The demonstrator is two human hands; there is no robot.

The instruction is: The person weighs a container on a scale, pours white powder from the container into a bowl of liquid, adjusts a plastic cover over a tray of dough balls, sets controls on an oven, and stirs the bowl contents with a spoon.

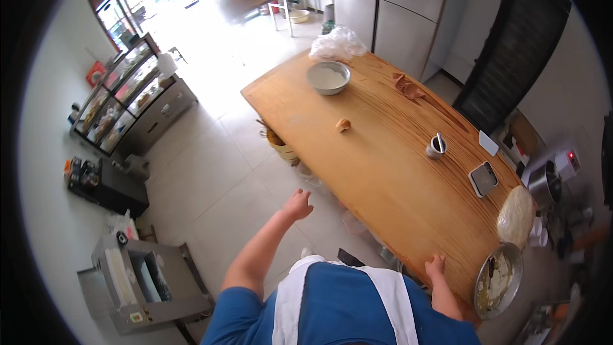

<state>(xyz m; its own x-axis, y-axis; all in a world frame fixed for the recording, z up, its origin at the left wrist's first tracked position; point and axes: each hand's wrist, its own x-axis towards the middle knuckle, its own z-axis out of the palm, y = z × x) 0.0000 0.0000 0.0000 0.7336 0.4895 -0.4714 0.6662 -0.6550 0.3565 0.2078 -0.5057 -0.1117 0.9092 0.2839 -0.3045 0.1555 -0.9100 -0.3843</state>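
Tiled room, long grained wood table (383,172); right hand (436,264) flat on its near edge, fingers spread, metal bowl (499,281) just beside; left hand (297,204) open over floor, holding nothing

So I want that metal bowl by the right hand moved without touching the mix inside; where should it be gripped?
Judging from this view, pinch the metal bowl by its bare rim on the side nearest the right hand. The contents and a utensil sit toward the far side, and the dough crowds the edge beyond.
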